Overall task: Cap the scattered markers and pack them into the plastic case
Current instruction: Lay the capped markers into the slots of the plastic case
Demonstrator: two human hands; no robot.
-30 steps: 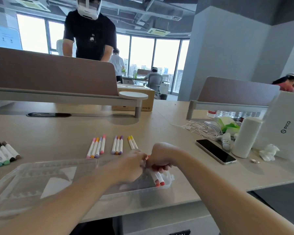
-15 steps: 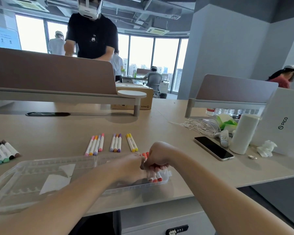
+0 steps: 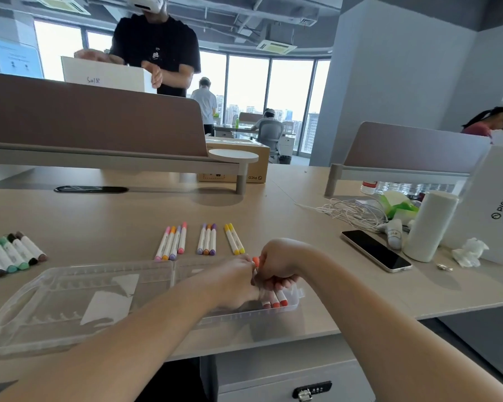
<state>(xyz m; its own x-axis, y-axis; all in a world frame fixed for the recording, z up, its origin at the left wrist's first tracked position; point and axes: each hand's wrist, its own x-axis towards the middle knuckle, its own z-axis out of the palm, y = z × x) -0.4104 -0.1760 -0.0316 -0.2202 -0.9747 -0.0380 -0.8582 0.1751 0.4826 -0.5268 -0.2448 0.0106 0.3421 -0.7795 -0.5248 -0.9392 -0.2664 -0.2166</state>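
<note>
My right hand (image 3: 279, 265) grips a small bundle of red and orange markers (image 3: 276, 301) over the right end of the clear plastic case (image 3: 70, 268). Their lower caps point down into the case and one orange cap sticks out above my fingers. My left hand (image 3: 233, 281) meets the right one and pinches the bundle's upper end. Capped markers lie in rows beyond the case: a pink, orange and purple group (image 3: 172, 242), a purple group (image 3: 207, 239) and two yellow ones (image 3: 234, 239). Thicker green, brown and blue markers (image 3: 9, 253) lie at the far left.
A phone (image 3: 375, 250), a white paper roll (image 3: 429, 226), tangled cables (image 3: 349, 211), a crumpled tissue (image 3: 469, 252) and a white box (image 3: 494, 204) crowd the right side. A brown desk divider (image 3: 84, 123) runs along the back, with a person standing behind it.
Both hands stayed together over the case's right end, with the marker bundle lowered slightly into it. The person behind the divider has lifted a white box.
</note>
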